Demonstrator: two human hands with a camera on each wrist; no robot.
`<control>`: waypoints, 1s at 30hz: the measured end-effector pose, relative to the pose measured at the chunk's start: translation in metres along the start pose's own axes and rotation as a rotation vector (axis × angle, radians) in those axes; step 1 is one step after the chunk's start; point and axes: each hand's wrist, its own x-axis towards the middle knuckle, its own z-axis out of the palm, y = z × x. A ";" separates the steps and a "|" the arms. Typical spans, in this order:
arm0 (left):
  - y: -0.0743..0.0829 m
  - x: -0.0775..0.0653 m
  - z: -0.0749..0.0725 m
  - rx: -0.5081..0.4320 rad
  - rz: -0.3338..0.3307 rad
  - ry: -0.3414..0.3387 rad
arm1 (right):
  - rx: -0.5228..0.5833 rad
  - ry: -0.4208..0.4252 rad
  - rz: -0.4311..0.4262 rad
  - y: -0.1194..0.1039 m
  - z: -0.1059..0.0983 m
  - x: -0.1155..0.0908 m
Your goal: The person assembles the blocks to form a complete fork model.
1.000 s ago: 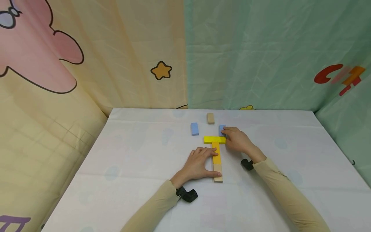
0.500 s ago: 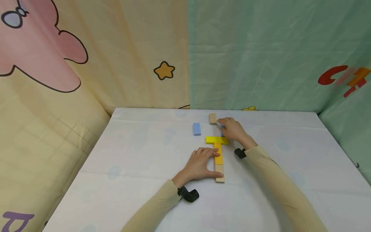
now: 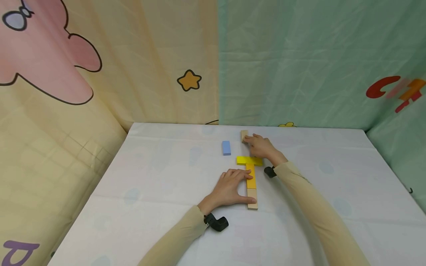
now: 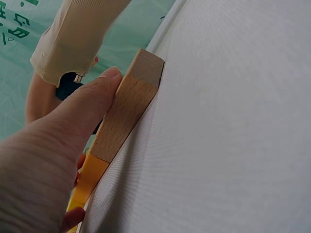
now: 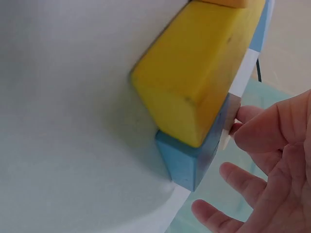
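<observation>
My left hand rests on a row of blocks, its thumb on a plain wooden block and its fingers on an orange block. In the left wrist view the thumb lies along the top of the wooden block. A yellow block lies crosswise at the row's far end. My right hand reaches past it, a fingertip on another wooden block at the back. Its other fingers are spread in the right wrist view. A blue block beside the yellow one is hidden under this hand in the head view.
A second blue block lies left of the right hand. The table has a white cloth; its far edge is close behind the back wooden block. Printed curtains stand behind and at the sides.
My right hand has moved from the right-hand blue block leftward and away from the body to the back wooden block. The left hand stays on the row; the head view has shifted slightly.
</observation>
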 end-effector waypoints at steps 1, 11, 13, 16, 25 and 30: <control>0.000 0.000 0.000 -0.001 0.000 0.000 | -0.001 -0.003 0.000 0.000 0.000 -0.001; 0.000 0.000 0.000 -0.012 0.003 0.003 | 0.031 -0.013 -0.039 0.001 -0.002 -0.015; -0.001 0.000 0.000 -0.010 0.003 0.002 | 0.033 -0.018 -0.052 0.001 -0.002 -0.018; -0.001 0.001 0.001 -0.009 0.005 0.005 | 0.027 -0.015 -0.073 0.002 -0.002 -0.021; -0.001 0.000 0.001 -0.011 0.003 0.002 | 0.009 0.013 -0.088 0.003 0.002 -0.026; -0.001 0.000 0.001 -0.008 0.006 0.007 | -0.001 0.019 -0.100 0.003 0.003 -0.028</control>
